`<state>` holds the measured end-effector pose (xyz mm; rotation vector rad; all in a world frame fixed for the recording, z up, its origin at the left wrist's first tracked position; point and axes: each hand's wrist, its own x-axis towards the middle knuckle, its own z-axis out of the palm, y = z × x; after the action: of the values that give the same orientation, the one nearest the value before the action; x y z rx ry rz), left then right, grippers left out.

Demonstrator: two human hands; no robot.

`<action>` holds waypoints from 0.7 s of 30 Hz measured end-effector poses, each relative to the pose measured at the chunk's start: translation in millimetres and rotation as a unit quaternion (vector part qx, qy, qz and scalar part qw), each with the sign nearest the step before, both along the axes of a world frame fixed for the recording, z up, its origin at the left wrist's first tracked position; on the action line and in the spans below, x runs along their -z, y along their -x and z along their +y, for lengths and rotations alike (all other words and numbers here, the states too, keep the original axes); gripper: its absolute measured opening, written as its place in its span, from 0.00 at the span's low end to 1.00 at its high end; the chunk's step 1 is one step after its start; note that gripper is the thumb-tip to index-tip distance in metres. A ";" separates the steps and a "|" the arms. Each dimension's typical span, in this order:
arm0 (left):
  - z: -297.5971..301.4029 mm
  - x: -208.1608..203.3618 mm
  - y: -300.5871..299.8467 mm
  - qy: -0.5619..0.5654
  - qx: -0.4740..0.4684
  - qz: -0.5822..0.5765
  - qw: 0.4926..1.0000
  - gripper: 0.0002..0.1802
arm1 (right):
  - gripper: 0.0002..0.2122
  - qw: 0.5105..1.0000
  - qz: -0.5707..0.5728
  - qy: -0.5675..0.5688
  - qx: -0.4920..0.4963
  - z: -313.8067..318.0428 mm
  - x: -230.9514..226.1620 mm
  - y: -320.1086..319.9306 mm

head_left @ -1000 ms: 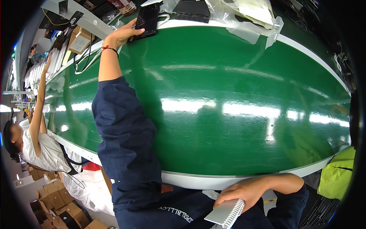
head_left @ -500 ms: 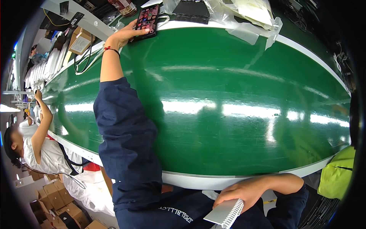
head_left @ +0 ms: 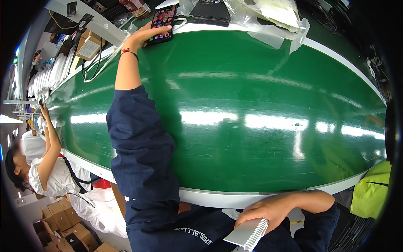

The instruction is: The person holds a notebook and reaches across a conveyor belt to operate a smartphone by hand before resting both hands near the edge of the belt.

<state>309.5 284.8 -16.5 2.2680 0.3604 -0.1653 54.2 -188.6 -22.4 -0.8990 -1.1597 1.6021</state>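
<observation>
At the far left of the green work surface, a dark smartphone [head_left: 161,23] has its lit screen showing rows of app icons. My left hand [head_left: 145,35] grips its left edge, thumb laid across the screen; the other fingers are partly hidden by the phone. A red and black cord circles that wrist. Close to my body, below the near edge, my right hand [head_left: 264,214] is closed round a small spiral notebook [head_left: 241,233] with a grey cover and white wire binding. My fingers cover part of the notebook.
The green conveyor belt [head_left: 235,159] has white rails. Beyond it lie plastic bags [head_left: 273,14], a stack of black flat pieces [head_left: 211,12] and a brownish-red jar [head_left: 136,7]. A co-worker [head_left: 50,168] stands at left near cardboard boxes [head_left: 63,214]. Yellow-green cloth [head_left: 371,191] hangs right.
My left thumb has slid up and to the right over the phone's screen, the wrist shifting slightly right. My right hand and the notebook stay put. The co-worker's arms and head have moved.
</observation>
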 end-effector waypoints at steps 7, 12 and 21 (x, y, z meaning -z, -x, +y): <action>-5.9 -4.8 -44.4 -0.272 -0.087 0.114 0.952 0.49 | 0.26 1.000 0.000 0.011 0.000 18.5 -10.9 -11.2; -37.5 3.7 -48.9 -0.338 -0.207 0.066 0.916 0.48 | 0.26 1.000 0.000 0.011 0.009 16.5 -15.7 -10.3; -41.0 -5.5 -46.6 -0.324 -0.264 0.026 0.908 0.49 | 0.25 1.000 -0.004 0.012 0.011 16.4 -25.0 -7.3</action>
<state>356.1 243.8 -11.0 2.7005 1.1857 0.2096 61.6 -172.2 2.6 -0.9313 -1.1340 1.5996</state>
